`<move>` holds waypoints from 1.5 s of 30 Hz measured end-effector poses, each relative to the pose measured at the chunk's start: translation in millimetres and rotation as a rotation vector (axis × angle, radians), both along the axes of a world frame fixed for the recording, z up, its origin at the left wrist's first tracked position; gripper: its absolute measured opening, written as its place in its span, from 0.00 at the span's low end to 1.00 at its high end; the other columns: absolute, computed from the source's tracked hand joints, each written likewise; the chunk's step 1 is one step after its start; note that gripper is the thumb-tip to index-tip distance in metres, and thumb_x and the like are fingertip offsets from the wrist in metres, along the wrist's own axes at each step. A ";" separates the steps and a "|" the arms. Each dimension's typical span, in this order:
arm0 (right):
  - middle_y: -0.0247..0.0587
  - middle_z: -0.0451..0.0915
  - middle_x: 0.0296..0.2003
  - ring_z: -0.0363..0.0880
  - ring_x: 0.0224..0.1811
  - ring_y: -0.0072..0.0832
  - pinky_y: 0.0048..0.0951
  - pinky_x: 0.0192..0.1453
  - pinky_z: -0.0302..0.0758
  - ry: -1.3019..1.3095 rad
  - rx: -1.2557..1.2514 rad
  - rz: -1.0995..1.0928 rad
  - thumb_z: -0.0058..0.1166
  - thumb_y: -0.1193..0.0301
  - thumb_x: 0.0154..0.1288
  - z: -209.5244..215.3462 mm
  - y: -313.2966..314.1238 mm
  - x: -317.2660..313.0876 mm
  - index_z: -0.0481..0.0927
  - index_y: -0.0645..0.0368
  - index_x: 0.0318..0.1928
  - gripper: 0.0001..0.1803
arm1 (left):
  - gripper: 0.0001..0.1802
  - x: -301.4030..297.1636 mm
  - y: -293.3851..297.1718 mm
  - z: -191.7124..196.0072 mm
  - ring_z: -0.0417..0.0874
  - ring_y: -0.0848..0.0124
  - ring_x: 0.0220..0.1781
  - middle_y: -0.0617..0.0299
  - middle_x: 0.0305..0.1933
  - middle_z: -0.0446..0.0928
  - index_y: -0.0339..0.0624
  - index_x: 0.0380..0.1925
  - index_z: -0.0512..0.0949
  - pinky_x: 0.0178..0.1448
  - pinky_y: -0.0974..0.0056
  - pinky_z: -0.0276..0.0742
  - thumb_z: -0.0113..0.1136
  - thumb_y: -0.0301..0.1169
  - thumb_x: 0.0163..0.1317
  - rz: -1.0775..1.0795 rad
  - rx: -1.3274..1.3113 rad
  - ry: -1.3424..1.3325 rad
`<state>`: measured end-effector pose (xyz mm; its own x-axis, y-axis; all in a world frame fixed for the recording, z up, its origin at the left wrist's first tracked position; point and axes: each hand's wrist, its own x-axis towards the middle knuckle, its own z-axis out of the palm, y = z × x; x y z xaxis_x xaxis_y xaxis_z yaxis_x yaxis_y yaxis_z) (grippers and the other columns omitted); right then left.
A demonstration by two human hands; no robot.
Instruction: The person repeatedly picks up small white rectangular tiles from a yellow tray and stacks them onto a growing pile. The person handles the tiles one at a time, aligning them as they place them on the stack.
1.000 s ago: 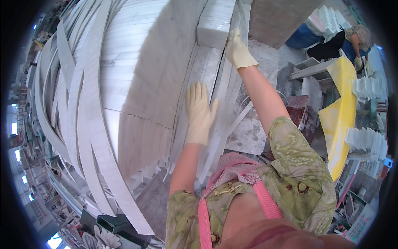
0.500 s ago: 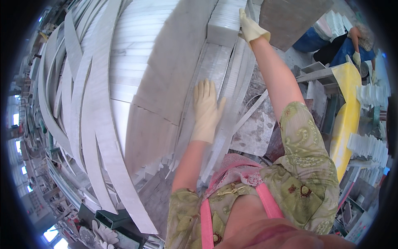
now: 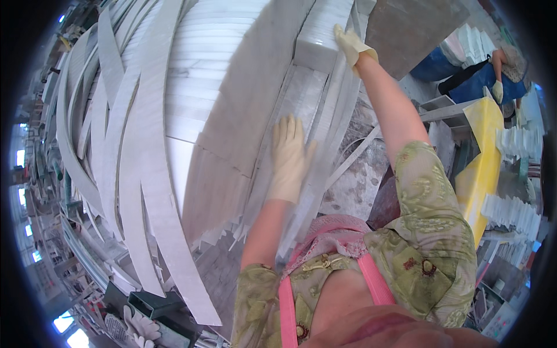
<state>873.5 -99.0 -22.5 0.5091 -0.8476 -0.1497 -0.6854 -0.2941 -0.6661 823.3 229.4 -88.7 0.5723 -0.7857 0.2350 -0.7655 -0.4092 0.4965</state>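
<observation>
My left hand (image 3: 288, 159), in a cream rubber glove, lies flat with its fingers stretched out on long pale stone strips (image 3: 304, 95). The gloved right hand (image 3: 352, 47) reaches farther off, its fingers against the right side of a stack of thin white stone slabs (image 3: 319, 46); nothing shows in its grasp. Left of my left hand stands a large pile of white, marble-like slabs (image 3: 200, 69) with a greyish side. What lies beneath my left palm is hidden.
Long curved stone strips (image 3: 171, 232) lean over the pile on the left. At right are a bent yellow sheet (image 3: 477, 174) and stacked white pieces (image 3: 510, 214). A co-worker's gloved hand (image 3: 498, 91) shows at upper right. Grey gloves (image 3: 141, 327) lie at lower left.
The view has shifted slightly, moving the slab pile rightward in the picture. My right hand appears a little lower, along with the stack it touches; my left hand stays on the strips.
</observation>
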 end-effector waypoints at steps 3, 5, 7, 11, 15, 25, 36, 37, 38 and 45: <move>0.56 0.66 0.72 0.67 0.72 0.47 0.39 0.74 0.64 0.457 -1.064 0.349 0.30 0.44 0.80 26.7 -25.8 11.0 0.59 0.62 0.76 0.39 | 0.38 -0.6 0.4 -1.0 0.62 0.41 0.76 0.38 0.73 0.66 0.26 0.66 0.68 0.81 0.42 0.52 0.66 0.40 0.62 0.011 0.010 0.009; 0.56 0.66 0.71 0.65 0.73 0.48 0.42 0.74 0.63 0.412 -1.367 0.459 0.35 0.45 0.77 34.0 -39.6 28.6 0.62 0.62 0.74 0.38 | 0.38 0.2 -0.4 -1.4 0.62 0.41 0.77 0.38 0.72 0.67 0.26 0.66 0.69 0.81 0.42 0.52 0.66 0.40 0.62 -0.004 0.013 0.010; 0.60 0.66 0.71 0.60 0.76 0.54 0.51 0.77 0.59 -0.131 -1.010 0.324 0.47 0.47 0.71 24.5 -41.4 49.1 0.68 0.63 0.70 0.38 | 0.38 1.2 -1.0 -1.4 0.63 0.42 0.77 0.38 0.72 0.67 0.26 0.66 0.69 0.81 0.43 0.53 0.66 0.41 0.62 0.006 0.022 0.008; 0.58 0.76 0.54 0.73 0.62 0.53 0.51 0.68 0.67 -0.018 -0.878 0.466 0.46 0.51 0.71 -20.3 -24.2 49.6 0.76 0.60 0.54 0.26 | 0.38 1.0 -1.4 -1.6 0.63 0.42 0.76 0.38 0.72 0.67 0.27 0.66 0.69 0.82 0.43 0.53 0.67 0.41 0.62 0.015 -0.006 -0.015; 0.55 0.70 0.66 0.70 0.68 0.55 0.48 0.72 0.66 0.152 -0.698 0.480 0.46 0.51 0.71 -11.2 -8.3 43.4 0.75 0.60 0.61 0.29 | 0.39 -1.3 0.9 -0.9 0.63 0.42 0.77 0.39 0.73 0.67 0.27 0.68 0.68 0.82 0.44 0.52 0.67 0.40 0.61 0.004 -0.011 -0.025; 0.38 0.76 0.48 0.73 0.49 0.26 0.28 0.58 0.70 -0.455 0.134 -0.084 0.27 0.46 0.83 -41.2 23.1 -34.7 0.73 0.62 0.63 0.33 | 0.40 1.6 -1.4 -5.1 0.61 0.41 0.78 0.38 0.75 0.64 0.27 0.69 0.67 0.83 0.44 0.50 0.65 0.42 0.63 0.006 0.016 0.062; 0.55 0.63 0.74 0.59 0.79 0.43 0.34 0.81 0.55 -0.215 -0.031 0.087 0.27 0.61 0.82 -34.4 64.6 -39.7 0.50 0.64 0.79 0.33 | 0.39 3.1 4.2 -13.3 0.62 0.42 0.77 0.37 0.73 0.66 0.26 0.67 0.68 0.82 0.43 0.50 0.65 0.41 0.62 -0.015 0.019 -0.010; 0.51 0.57 0.77 0.56 0.80 0.42 0.34 0.82 0.53 -0.141 -0.284 0.201 0.31 0.56 0.81 -40.6 64.8 -50.8 0.50 0.63 0.80 0.36 | 0.39 3.3 3.2 -15.0 0.62 0.43 0.77 0.38 0.73 0.66 0.26 0.67 0.68 0.82 0.43 0.50 0.65 0.41 0.62 -0.012 0.015 -0.019; 0.49 0.56 0.78 0.55 0.81 0.41 0.34 0.82 0.52 -0.087 -0.410 0.276 0.32 0.55 0.81 -46.5 63.8 -65.4 0.51 0.62 0.80 0.36 | 0.39 2.3 1.7 -16.7 0.62 0.42 0.77 0.37 0.73 0.66 0.26 0.67 0.69 0.82 0.43 0.50 0.65 0.41 0.61 -0.015 0.008 -0.023; 0.47 0.61 0.77 0.54 0.82 0.34 0.33 0.84 0.48 -0.590 0.357 0.164 0.28 0.53 0.84 -24.3 46.0 -185.0 0.58 0.63 0.78 0.33 | 0.39 8.1 -6.7 -13.5 0.62 0.43 0.77 0.37 0.74 0.66 0.26 0.67 0.68 0.83 0.43 0.51 0.65 0.41 0.62 -0.037 0.021 -0.043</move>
<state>688.4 -53.0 -46.7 0.7074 -0.7039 -0.0639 -0.1460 -0.0571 -0.9876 831.4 222.7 -102.2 0.5326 -0.8112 0.2414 -0.8006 -0.3903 0.4546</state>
